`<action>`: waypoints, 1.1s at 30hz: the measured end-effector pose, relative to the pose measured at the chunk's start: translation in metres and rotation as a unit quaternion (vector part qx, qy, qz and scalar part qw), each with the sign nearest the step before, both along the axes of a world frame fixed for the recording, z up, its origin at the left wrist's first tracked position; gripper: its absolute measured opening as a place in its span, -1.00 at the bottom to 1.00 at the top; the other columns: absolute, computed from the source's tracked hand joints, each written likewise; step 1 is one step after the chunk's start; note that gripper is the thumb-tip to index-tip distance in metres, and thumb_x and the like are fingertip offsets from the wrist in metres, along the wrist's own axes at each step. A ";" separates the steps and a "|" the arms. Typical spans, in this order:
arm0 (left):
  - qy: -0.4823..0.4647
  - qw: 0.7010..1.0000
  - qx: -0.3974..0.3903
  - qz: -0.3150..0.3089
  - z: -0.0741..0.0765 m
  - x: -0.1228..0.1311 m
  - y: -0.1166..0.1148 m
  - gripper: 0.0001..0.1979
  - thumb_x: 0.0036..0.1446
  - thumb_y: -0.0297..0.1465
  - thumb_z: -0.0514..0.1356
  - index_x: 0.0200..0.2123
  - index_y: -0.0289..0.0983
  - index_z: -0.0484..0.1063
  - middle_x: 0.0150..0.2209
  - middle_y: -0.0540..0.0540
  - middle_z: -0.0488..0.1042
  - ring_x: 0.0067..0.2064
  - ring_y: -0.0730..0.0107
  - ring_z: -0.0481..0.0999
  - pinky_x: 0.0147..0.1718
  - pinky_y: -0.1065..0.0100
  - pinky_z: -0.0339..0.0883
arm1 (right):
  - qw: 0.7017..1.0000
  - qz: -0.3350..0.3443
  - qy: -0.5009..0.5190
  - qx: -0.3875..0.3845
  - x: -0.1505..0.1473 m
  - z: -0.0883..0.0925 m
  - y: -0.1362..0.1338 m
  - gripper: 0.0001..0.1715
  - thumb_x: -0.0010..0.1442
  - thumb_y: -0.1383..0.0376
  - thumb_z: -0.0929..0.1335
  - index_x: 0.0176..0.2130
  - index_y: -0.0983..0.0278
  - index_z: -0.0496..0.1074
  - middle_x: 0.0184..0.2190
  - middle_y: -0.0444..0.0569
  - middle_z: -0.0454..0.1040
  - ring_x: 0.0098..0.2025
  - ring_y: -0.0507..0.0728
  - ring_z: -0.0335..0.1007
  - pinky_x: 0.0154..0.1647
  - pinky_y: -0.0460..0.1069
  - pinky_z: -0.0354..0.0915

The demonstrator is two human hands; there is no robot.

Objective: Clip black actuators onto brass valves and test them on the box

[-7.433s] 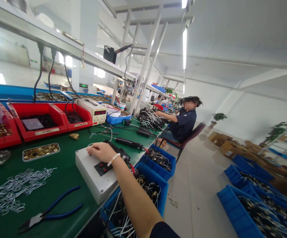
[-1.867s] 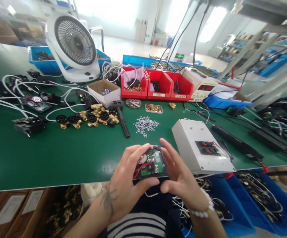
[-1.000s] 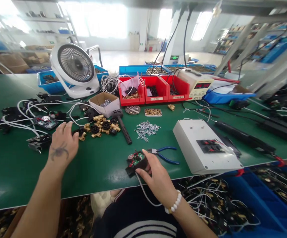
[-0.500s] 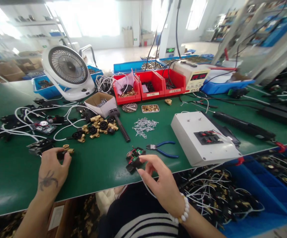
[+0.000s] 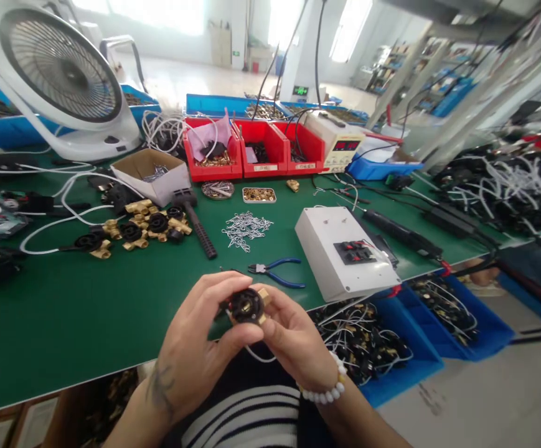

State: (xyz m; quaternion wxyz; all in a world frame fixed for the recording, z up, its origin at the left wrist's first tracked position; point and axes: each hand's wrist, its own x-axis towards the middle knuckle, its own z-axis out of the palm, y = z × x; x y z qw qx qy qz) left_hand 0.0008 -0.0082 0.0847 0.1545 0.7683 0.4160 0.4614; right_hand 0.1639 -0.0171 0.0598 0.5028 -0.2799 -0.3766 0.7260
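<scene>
My left hand (image 5: 200,336) and my right hand (image 5: 296,339) meet at the bench's front edge, closed around one brass fitting with a round black plastic cap (image 5: 246,306). The cap is turned up towards me, its brass centre showing. My left thumb and fingers span the black cap, while my right fingers grip the brass end. Behind the left fingers, the black housing with the circuit board is almost wholly hidden. A white cable (image 5: 259,356) hangs below the hands. Blue-handled cutters (image 5: 279,272) lie just beyond them, near a pile of small metal clips (image 5: 248,230).
A grey box with switches (image 5: 345,255) stands right of the hands. Brass fittings with black caps (image 5: 146,225) and a black hammer-shaped tool (image 5: 198,224) lie left. Red bins (image 5: 258,149), a power supply (image 5: 340,146) and a fan (image 5: 65,81) line the back. Blue crates (image 5: 391,348) sit below, right.
My left hand has brought a brass fitting from the left to my right hand, which now grips it too. The view has shifted, and the circuit-board housing is now mostly covered.
</scene>
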 end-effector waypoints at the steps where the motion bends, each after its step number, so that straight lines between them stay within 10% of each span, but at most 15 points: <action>1: 0.004 1.000 -0.002 0.000 0.001 0.001 0.000 -0.59 0.31 0.01 0.10 -0.01 -0.17 0.38 -0.05 -0.06 0.52 -0.01 0.39 0.54 -0.01 0.44 0.41 | 1.000 -0.009 -0.003 -0.005 0.003 0.002 -0.001 -0.55 0.07 0.09 0.57 -0.11 0.21 0.51 -0.19 -0.05 0.47 -0.25 0.06 0.39 -0.21 -0.06 0.41; 9: 0.223 0.955 -0.039 0.190 -0.020 -0.007 0.008 -0.44 0.36 -0.02 -0.06 0.05 -0.35 0.43 -0.01 -0.37 0.50 -0.13 -0.04 0.52 -0.18 0.08 0.42 | 1.000 -0.031 -0.006 0.001 0.008 0.009 -0.005 -0.49 0.03 0.07 0.58 -0.08 0.17 0.46 -0.13 -0.02 0.51 -0.37 0.04 0.39 -0.22 0.02 0.48; 14: 0.313 0.934 -0.091 0.148 -0.055 0.009 0.020 -0.51 0.23 -0.24 0.17 0.18 -0.28 0.40 0.04 -0.38 0.49 -0.14 -0.02 0.52 -0.18 0.11 0.46 | 0.997 -0.065 -0.017 0.024 0.011 0.014 -0.007 -0.50 0.03 0.10 0.59 -0.07 0.13 0.49 -0.06 -0.02 0.51 -0.33 0.04 0.40 -0.21 -0.01 0.47; 20: -0.032 0.958 -0.262 0.110 -0.056 0.007 0.022 -0.42 0.14 -0.13 0.24 0.19 -0.21 0.35 0.08 -0.25 0.48 0.04 -0.03 0.50 0.07 0.00 0.39 | 0.999 -0.043 -0.023 -0.015 0.013 0.013 -0.008 -0.39 0.06 -0.06 0.54 -0.02 0.19 0.45 -0.27 -0.04 0.51 -0.49 0.01 0.37 -0.47 -0.06 0.38; 25: -0.424 0.811 -0.399 -0.047 -0.035 -0.003 0.013 -0.54 0.25 -0.15 0.19 0.16 -0.19 0.36 0.13 -0.16 0.49 0.03 0.21 0.54 -0.08 0.28 0.48 | 0.998 -0.001 -0.027 -0.059 0.008 0.006 -0.011 -0.38 0.12 0.01 0.53 0.04 0.25 0.40 -0.26 -0.01 0.54 -0.41 0.03 0.44 -0.39 -0.06 0.40; 29: -0.513 0.762 -0.394 -0.027 -0.024 -0.006 0.012 -0.42 0.29 0.04 0.10 0.23 -0.15 0.34 0.16 -0.16 0.50 0.07 0.25 0.54 -0.06 0.32 0.49 | 0.997 0.050 0.003 -0.050 0.004 0.005 -0.015 -0.38 0.16 0.14 0.54 0.12 0.24 0.36 -0.21 -0.02 0.55 -0.34 0.03 0.54 -0.25 -0.04 0.45; 33: -0.488 0.788 -0.375 0.026 -0.018 -0.006 0.008 -0.35 0.24 0.09 0.15 0.27 -0.11 0.32 0.16 -0.16 0.51 0.18 0.11 0.50 0.14 0.15 0.42 | 0.996 0.069 -0.002 -0.052 0.001 0.005 -0.016 -0.44 0.18 0.20 0.53 0.10 0.21 0.36 -0.23 -0.07 0.56 -0.33 0.00 0.56 -0.26 -0.09 0.44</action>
